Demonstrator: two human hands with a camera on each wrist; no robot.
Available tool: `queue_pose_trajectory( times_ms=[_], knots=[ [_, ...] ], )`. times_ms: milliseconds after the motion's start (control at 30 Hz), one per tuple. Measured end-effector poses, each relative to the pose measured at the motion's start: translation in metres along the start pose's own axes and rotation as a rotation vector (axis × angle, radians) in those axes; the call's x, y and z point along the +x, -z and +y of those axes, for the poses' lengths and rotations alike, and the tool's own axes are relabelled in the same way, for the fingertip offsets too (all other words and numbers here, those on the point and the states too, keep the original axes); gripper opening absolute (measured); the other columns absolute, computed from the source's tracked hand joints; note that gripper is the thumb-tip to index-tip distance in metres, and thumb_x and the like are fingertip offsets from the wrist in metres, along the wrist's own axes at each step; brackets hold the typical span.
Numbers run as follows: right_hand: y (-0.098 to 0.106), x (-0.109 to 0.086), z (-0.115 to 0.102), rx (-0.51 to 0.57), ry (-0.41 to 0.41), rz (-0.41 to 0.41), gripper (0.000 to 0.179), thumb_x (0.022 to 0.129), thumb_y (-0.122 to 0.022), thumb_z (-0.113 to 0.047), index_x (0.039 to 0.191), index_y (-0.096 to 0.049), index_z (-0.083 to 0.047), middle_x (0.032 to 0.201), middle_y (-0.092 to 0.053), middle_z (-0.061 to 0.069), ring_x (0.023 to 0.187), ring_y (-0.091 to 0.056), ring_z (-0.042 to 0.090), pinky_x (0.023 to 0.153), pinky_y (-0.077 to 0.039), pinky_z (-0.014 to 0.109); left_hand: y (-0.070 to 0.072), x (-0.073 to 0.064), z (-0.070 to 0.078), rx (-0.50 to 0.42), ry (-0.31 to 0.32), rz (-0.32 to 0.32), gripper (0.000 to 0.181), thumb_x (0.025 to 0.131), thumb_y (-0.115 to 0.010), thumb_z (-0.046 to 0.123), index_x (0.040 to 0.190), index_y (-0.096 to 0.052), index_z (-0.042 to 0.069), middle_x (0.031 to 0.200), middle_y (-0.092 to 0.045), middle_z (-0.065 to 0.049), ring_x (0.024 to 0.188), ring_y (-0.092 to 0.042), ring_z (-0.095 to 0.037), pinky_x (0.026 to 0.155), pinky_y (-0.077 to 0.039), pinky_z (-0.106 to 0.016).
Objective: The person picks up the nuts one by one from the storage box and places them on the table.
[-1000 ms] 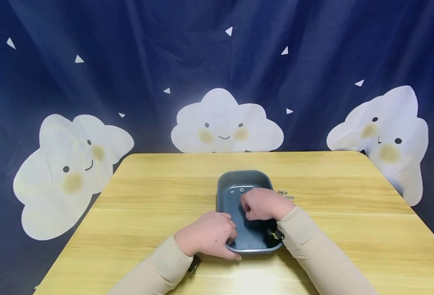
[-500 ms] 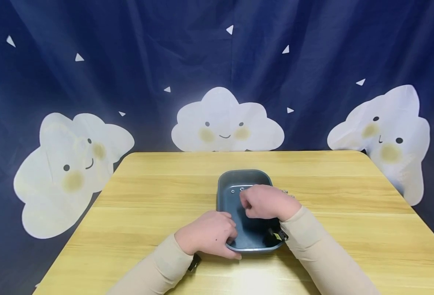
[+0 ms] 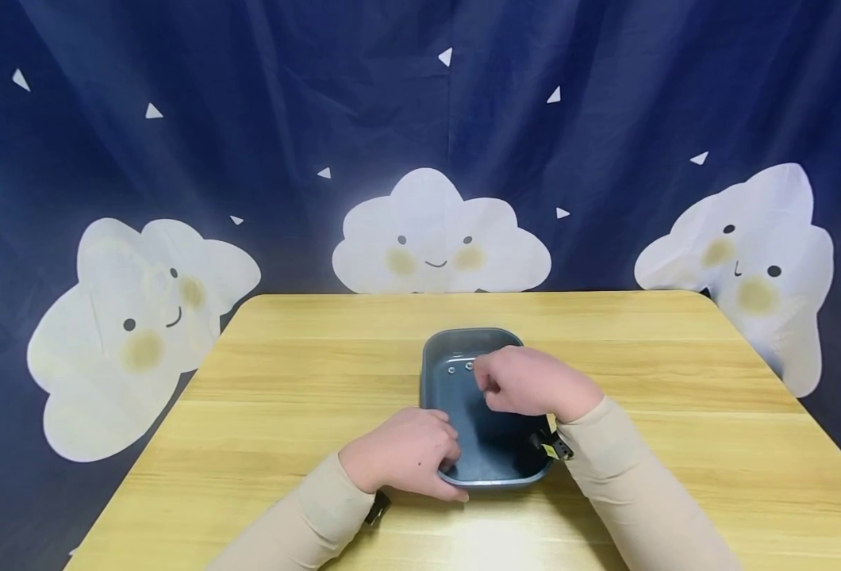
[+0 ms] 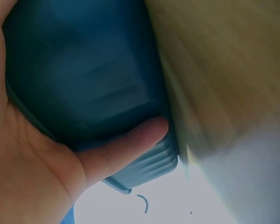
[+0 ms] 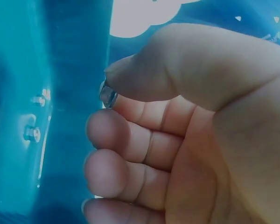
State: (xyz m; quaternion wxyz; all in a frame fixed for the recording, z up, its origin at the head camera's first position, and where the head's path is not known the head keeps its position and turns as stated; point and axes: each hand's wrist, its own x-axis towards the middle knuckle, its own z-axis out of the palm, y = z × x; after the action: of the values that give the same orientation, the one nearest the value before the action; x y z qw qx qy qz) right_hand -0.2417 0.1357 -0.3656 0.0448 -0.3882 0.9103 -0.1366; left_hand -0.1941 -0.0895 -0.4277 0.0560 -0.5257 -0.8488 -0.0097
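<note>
A dark blue-grey rectangular tray (image 3: pixel 463 464) with rounded corners stands on the table. My left hand (image 3: pixel 409 452) grips its near left corner, fingers over the rim and thumb (image 4: pixel 126 147) along the outer wall. Over the tray's right side is my right hand (image 3: pixel 535 382), its fingers curled. In the right wrist view, thumb and forefinger pinch a small shiny metal nut (image 5: pixel 108 95). Two similar nuts lie on the tray floor near the far end, a left one (image 3: pixel 451 370) and a right one (image 3: pixel 469 365).
The light wooden table (image 3: pixel 306 357) reaches back to a dark blue curtain (image 3: pixel 285 119) printed with white clouds. My right hand and forearm hide part of the tray's right side and the table beyond it.
My right hand has shifted right and slightly away, toward the tray's right rim. It now covers the several small nuts seen earlier on the table there. The left hand and tray stay put.
</note>
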Motion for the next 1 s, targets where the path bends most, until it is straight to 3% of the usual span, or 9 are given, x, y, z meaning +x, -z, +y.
queue_pose_trajectory(
  times_ms=[233,633,1000],
  knots=[
    [0.006,-0.001,0.008,0.020,-0.018,0.012,0.019,0.083,-0.064,-0.004,0.077,-0.054,-0.020,0.068,-0.047,-0.011,0.063,-0.047,0.009,0.062,-0.042,0.027,0.001,0.001,0.000,-0.001,-0.004,0.003,0.054,0.080,-0.070,0.069,0.055,-0.043,0.029,0.059,-0.035,0.020,0.066,-0.038,-0.003,0.058,-0.031,-0.017],
    [0.013,-0.006,0.035,0.018,-0.145,0.045,0.009,0.087,-0.066,-0.007,0.089,-0.064,-0.015,0.082,-0.060,-0.005,0.073,-0.054,0.014,0.071,-0.047,0.034,-0.001,0.000,0.000,0.003,-0.001,0.006,0.056,0.079,-0.069,0.070,0.056,-0.041,0.028,0.061,-0.035,0.019,0.066,-0.037,-0.004,0.058,-0.031,-0.018],
    [0.017,-0.015,0.055,0.059,-0.236,0.040,0.007,0.089,-0.065,-0.007,0.093,-0.063,-0.013,0.082,-0.061,-0.002,0.071,-0.054,0.016,0.069,-0.047,0.036,0.000,0.000,0.000,0.003,0.000,-0.010,0.055,0.081,-0.068,0.070,0.056,-0.042,0.028,0.062,-0.035,0.019,0.066,-0.037,-0.004,0.057,-0.031,-0.018]
  ],
)
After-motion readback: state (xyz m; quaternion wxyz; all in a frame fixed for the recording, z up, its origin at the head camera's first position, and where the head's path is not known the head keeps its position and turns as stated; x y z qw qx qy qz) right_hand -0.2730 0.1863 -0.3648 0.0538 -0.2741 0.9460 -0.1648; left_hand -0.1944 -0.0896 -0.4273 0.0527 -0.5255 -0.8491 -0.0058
